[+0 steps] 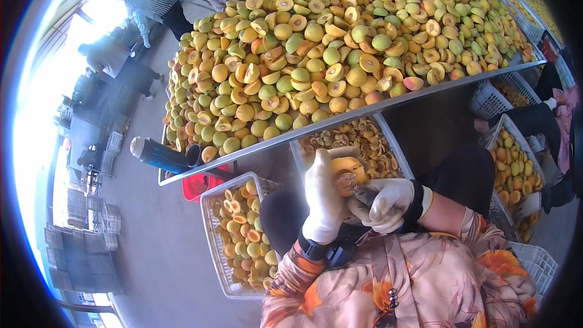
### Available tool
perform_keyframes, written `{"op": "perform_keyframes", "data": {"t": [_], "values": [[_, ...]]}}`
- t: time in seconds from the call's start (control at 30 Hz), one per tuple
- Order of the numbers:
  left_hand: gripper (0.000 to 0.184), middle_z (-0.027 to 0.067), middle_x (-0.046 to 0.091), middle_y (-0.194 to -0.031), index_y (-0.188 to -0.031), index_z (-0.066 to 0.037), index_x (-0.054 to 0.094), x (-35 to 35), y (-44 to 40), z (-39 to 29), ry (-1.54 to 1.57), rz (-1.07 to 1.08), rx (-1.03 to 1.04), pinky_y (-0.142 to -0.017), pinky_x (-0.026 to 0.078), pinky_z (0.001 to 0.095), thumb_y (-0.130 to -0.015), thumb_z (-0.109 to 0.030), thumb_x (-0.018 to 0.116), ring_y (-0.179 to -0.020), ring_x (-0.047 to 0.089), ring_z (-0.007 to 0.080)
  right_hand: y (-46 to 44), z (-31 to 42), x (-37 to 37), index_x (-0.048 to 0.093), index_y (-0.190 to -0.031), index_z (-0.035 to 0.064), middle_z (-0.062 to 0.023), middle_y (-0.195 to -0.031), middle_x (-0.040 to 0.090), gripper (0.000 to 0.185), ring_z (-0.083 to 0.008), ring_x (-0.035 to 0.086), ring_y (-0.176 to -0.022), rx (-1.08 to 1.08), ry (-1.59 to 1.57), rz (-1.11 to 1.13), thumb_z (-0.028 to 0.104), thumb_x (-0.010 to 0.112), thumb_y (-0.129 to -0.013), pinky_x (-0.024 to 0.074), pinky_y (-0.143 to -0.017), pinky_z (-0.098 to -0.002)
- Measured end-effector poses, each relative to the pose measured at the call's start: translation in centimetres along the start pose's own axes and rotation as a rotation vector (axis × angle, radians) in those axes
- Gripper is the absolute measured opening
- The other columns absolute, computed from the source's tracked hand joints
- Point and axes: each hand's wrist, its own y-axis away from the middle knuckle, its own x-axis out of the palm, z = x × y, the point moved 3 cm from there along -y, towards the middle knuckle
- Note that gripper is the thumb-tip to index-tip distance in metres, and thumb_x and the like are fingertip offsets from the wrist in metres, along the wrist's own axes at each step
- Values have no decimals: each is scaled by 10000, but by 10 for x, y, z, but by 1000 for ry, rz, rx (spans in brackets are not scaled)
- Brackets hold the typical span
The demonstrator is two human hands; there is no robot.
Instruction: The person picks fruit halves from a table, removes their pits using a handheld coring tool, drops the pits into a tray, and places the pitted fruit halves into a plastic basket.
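Note:
My left hand point(323, 191), in a white glove, is wrapped round a yellow-orange fruit half point(348, 170). Its cut side with the pit area faces my other hand. My right hand point(387, 201), also gloved, is closed round a small tool point(364, 195) whose metal end touches or nearly touches the fruit; much of the tool is hidden by the fingers. Both hands are above my lap. Just beyond them is a white crate point(398, 152) of pits and scraps.
A metal-edged table point(291, 138) heaped with halved fruit spans the view ahead. Crates of fruit halves stand at left point(217, 261) and right point(534, 173). A blue flask point(159, 155) and red bucket point(195, 187) are at the table's left corner. Several people are nearby.

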Motion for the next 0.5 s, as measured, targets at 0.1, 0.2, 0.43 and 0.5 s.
{"op": "perform_keyframes", "data": {"t": [0.1,0.2,0.43,0.5], "values": [[642,116,720,-897,-1106,39,699,-2,9,-9,-188,-85,37,-716,532,273,-1067,-525,397,-766,659,174,-2,1,0,540,-863,6,2,-527,409,170,-75,347,-355,30,172,-86,131,652,-883,281,-322,-247],[610,97,725,-893,-1109,33,705,-15,12,-15,-534,-89,461,-690,520,260,-1070,-497,406,-762,649,147,-12,5,4,548,-871,2,-10,-539,438,169,-88,370,-359,-92,692,-300,132,655,-882,306,-338,-262],[734,161,724,-951,-1112,53,677,-17,11,-6,-67,18,65,-748,559,305,-1053,-604,354,-807,684,194,-12,-6,7,531,-835,21,-1,-522,404,196,-78,356,-353,48,106,-25,154,669,-879,298,-330,-249],[771,150,720,-926,-1118,49,666,-14,9,-2,68,26,-2,-746,563,311,-1042,-645,340,-798,685,198,-14,-4,8,513,-822,25,4,-514,384,226,-74,351,-347,41,70,48,178,666,-887,301,-314,-243]]}}
